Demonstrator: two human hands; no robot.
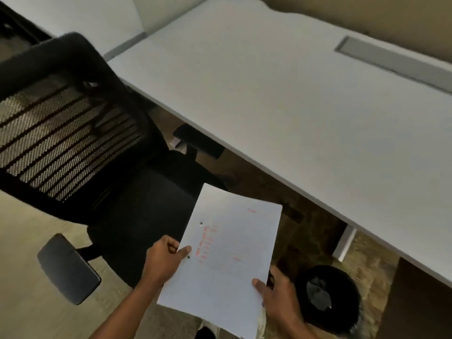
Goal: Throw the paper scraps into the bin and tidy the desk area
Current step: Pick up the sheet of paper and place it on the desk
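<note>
A stack of white paper sheets (227,255) with faint red writing is held flat in front of me, low in the view. My left hand (163,260) grips its left edge, thumb on top. My right hand (281,294) holds the lower right corner, thumb on top, fingers underneath. A round black bin (327,297) stands on the floor just right of my right hand, under the desk's edge, with crumpled pale scraps inside. The white desk (305,99) spans the upper right; no scraps show on its top.
A black mesh-backed office chair (73,133) with grey armrests (68,267) stands at the left, pushed near the desk. A grey cable tray (391,59) runs along the desk's far side. A white desk leg (344,243) stands behind the bin. Patterned carpet covers the floor.
</note>
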